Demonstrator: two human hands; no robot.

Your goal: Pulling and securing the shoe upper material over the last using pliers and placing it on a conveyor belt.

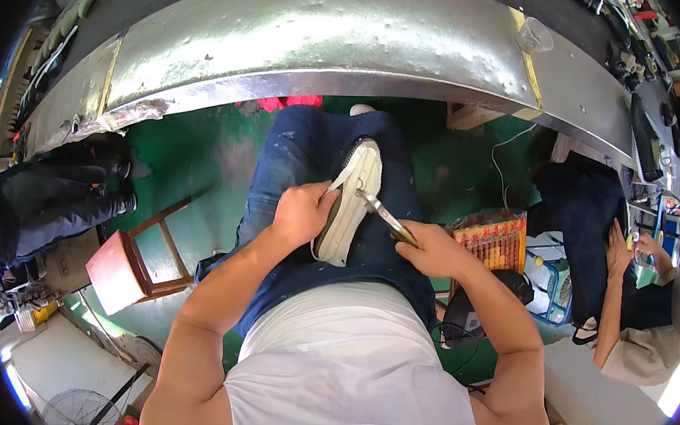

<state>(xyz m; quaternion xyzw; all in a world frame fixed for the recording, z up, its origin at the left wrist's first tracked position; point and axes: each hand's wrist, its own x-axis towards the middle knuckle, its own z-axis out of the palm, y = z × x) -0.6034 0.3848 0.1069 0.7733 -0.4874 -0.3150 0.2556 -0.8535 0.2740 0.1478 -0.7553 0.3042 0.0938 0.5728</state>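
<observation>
The left hand [302, 212] is curled tight round the side of a white-soled shoe [349, 201], fingers together and wrapped over its upper edge, thumb toward the sole. The shoe lies sole-up on the person's lap, on the blue jeans [297, 149], its toe pointing to 12 o'clock. The right hand [431, 250] sits at the shoe's 4 o'clock, fingers closed in a fist on the yellowish handle of a metal tool [384, 216]; the tool's bright tip touches the sole near its middle.

At 3 o'clock from the right hand stands a rectangular box [494, 237] with an orange-and-yellow patterned face, print too small to tell. Above, at 12 o'clock, a long dented metal workbench [314, 35] curves across, with a clear plastic cup [534, 36] on it toward 1 o'clock. A wooden stool [132, 264] with a red seat stands at 9 o'clock. Another person [643, 316] sits at the far 3 o'clock edge
</observation>
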